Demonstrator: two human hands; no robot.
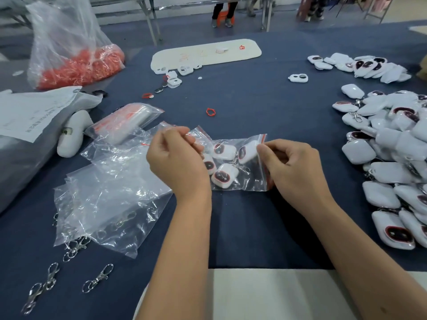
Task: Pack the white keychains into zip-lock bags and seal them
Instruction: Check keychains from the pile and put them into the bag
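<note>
Blue tabletop point(254, 107); large heap of white keychains point(390, 158) at right. Zip-lock bag point(235, 165) lies centre, near me, four keychains inside. My left hand point(178, 158) has its grip pinching the bag's left end; my right hand point(298, 167) has its grip pinching the red-striped seal edge at right.
</note>
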